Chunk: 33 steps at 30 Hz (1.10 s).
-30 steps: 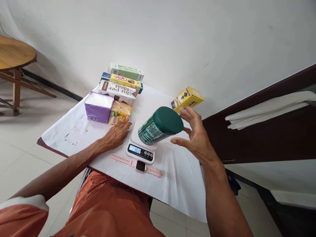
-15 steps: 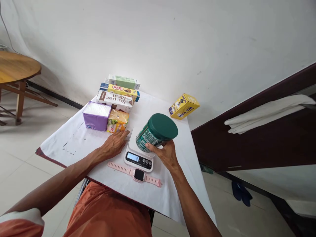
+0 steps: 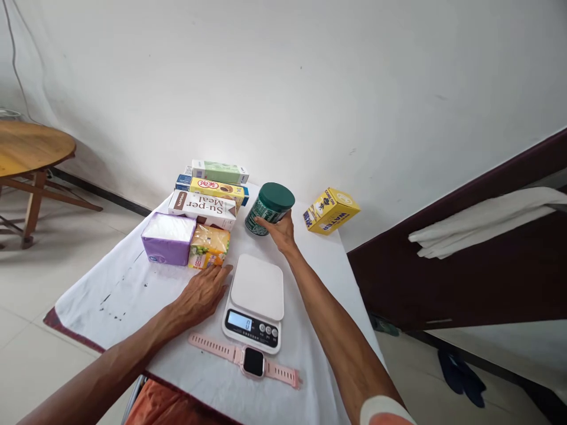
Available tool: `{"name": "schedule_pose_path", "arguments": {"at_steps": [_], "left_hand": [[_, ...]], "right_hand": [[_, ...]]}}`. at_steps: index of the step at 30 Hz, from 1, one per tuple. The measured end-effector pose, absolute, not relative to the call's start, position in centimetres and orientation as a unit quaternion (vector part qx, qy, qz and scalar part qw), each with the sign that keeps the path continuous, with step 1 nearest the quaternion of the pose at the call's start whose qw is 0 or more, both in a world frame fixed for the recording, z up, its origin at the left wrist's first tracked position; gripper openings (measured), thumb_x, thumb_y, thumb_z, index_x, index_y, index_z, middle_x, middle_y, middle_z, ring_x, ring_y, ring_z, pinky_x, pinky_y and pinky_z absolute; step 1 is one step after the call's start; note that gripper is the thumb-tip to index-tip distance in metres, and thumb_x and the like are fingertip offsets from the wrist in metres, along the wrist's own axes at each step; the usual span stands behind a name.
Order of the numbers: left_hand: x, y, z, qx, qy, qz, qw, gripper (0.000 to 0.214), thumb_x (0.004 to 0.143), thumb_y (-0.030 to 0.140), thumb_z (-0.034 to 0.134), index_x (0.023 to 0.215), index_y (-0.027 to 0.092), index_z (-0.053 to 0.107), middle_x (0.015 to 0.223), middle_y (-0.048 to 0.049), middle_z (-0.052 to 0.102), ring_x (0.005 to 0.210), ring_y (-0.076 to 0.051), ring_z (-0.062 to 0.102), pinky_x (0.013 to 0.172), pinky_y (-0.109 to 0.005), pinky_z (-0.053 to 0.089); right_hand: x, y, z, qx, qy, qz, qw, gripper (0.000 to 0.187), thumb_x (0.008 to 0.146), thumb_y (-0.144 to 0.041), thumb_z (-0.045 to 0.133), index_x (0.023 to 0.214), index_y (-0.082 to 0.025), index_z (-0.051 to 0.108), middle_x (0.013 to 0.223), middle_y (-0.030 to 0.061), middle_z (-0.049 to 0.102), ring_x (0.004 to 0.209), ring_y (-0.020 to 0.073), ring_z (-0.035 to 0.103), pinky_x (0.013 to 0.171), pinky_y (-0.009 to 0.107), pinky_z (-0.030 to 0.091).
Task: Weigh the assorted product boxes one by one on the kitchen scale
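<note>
My right hand [image 3: 280, 232] grips a green canister [image 3: 267, 211] with a dark green lid, beyond the scale and close to the wall. Flat on the cloth, with fingers stretched out, my left hand [image 3: 205, 293] lies just in front of an orange tissue pack [image 3: 209, 246] and left of the scale. The white kitchen scale [image 3: 257, 289] carries nothing on its plate, and its lit display reads 0. A pink-strapped smartwatch [image 3: 253, 361] lies stretched out in front of the scale.
Left of the canister are a purple tissue pack [image 3: 166, 247], a white Su-per Meal box [image 3: 204, 206], a yellow box [image 3: 217, 190] and a green-white box [image 3: 220, 171]. A yellow WATER box [image 3: 331, 211] stands at the back right. The wall [image 3: 301, 118] bounds the table's far side.
My right hand has carried the green canister from above the scale away from me to the back of the table. My left hand has stayed by the orange pack. The view has shifted slightly.
</note>
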<state>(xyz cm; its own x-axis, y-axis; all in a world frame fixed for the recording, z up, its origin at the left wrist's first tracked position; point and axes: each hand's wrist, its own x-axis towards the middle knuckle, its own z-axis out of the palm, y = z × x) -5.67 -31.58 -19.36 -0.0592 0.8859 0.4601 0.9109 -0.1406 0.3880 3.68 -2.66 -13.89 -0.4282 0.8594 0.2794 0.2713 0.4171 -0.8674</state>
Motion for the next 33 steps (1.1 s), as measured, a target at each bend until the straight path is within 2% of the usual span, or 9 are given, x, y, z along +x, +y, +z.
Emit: {"name": "schedule_pose_path", "arguments": {"at_steps": [8,14,16,19,20,22,25,28,33], "left_hand": [[-5.3,-31.4,-19.1,-0.689,-0.663,-0.291,0.029,0.041,0.1,0.012,0.05,0.139,0.017,0.044,0.104,-0.0104,0.072,0.097,-0.03,0.071,0.082,-0.043,0.062],[-5.3,-31.5,-19.7,-0.69,-0.666,-0.279,0.052,0.049,0.097,0.007,0.047,0.144,0.018,0.041,0.108,-0.0114,0.072,0.098,-0.03,0.072,0.084,-0.045,0.063],[-5.4,-31.5,-19.7,-0.693,-0.661,-0.28,0.057,0.056,0.094,0.001,0.043,0.148,0.017,0.04,0.108,-0.0115,0.072,0.096,-0.029,0.071,0.083,-0.043,0.063],[-5.5,-31.5,-19.7,-0.701,-0.653,-0.28,0.063,0.061,0.09,-0.003,0.04,0.149,0.016,0.04,0.106,-0.011,0.071,0.094,-0.027,0.07,0.082,-0.04,0.062],[-5.5,-31.4,-19.8,-0.702,-0.651,-0.281,0.066,0.062,0.089,-0.003,0.04,0.148,0.016,0.041,0.105,-0.0107,0.071,0.095,-0.027,0.07,0.082,-0.04,0.062],[-5.4,-31.3,-19.8,-0.701,-0.652,-0.281,0.07,0.063,0.087,-0.004,0.04,0.147,0.016,0.043,0.104,-0.0102,0.071,0.095,-0.027,0.068,0.083,-0.039,0.061],[-5.4,-31.2,-19.9,-0.699,-0.651,-0.287,0.069,0.066,0.084,-0.006,0.04,0.146,0.015,0.045,0.104,-0.0097,0.07,0.095,-0.026,0.067,0.083,-0.038,0.06],[-5.3,-31.1,-19.8,-0.701,-0.643,-0.3,0.073,0.065,0.086,-0.006,0.039,0.147,0.015,0.045,0.103,-0.0094,0.07,0.094,-0.025,0.066,0.083,-0.036,0.06],[-5.3,-31.1,-19.5,-0.702,-0.645,-0.294,0.067,0.059,0.089,-0.004,0.038,0.145,0.016,0.045,0.103,-0.0086,0.07,0.091,-0.025,0.066,0.081,-0.036,0.059]], "right_hand": [[-0.6,-2.3,-15.3,-0.426,-0.725,0.409,0.354,0.092,0.052,-0.061,0.092,0.125,-0.026,0.046,0.132,0.0133,0.07,0.123,0.0322,0.065,0.104,0.047,0.055],[2.2,-1.0,-16.1,-0.354,-0.763,0.434,0.322,0.106,0.054,-0.057,0.093,0.142,-0.026,0.042,0.151,0.018,0.055,0.136,0.0351,0.056,0.109,0.052,0.052],[4.6,0.3,-15.7,-0.359,-0.77,0.388,0.359,0.103,0.06,-0.057,0.09,0.145,-0.026,0.041,0.154,0.0198,0.051,0.14,0.0358,0.053,0.11,0.055,0.051],[8.5,3.5,-14.2,-0.412,-0.756,0.227,0.456,0.081,0.078,-0.052,0.076,0.145,-0.023,0.042,0.151,0.0208,0.049,0.144,0.0352,0.047,0.116,0.059,0.044],[9.7,4.8,-13.7,-0.452,-0.734,0.166,0.479,0.082,0.077,-0.049,0.076,0.146,-0.022,0.041,0.151,0.0213,0.047,0.148,0.0364,0.041,0.121,0.061,0.038],[11.4,7.3,-12.8,-0.522,-0.683,0.103,0.501,0.1,0.069,-0.045,0.084,0.15,-0.016,0.034,0.156,0.0249,0.039,0.154,0.0394,0.031,0.128,0.063,0.025],[12.5,10.7,-12.2,-0.606,-0.611,0.129,0.493,0.123,0.058,-0.045,0.093,0.155,-0.013,0.024,0.162,0.0288,0.027,0.157,0.0423,0.023,0.129,0.062,0.021],[12.4,13.3,-12.3,-0.66,-0.542,0.198,0.482,0.124,0.055,-0.05,0.095,0.154,-0.022,0.025,0.162,0.0255,0.029,0.155,0.0426,0.028,0.125,0.062,0.032],[11.9,15.2,-12.6,-0.68,-0.51,0.239,0.47,0.1,0.056,-0.043,0.095,0.135,-0.027,0.035,0.144,0.0154,0.053,0.144,0.0365,0.048,0.122,0.056,0.041]]}}
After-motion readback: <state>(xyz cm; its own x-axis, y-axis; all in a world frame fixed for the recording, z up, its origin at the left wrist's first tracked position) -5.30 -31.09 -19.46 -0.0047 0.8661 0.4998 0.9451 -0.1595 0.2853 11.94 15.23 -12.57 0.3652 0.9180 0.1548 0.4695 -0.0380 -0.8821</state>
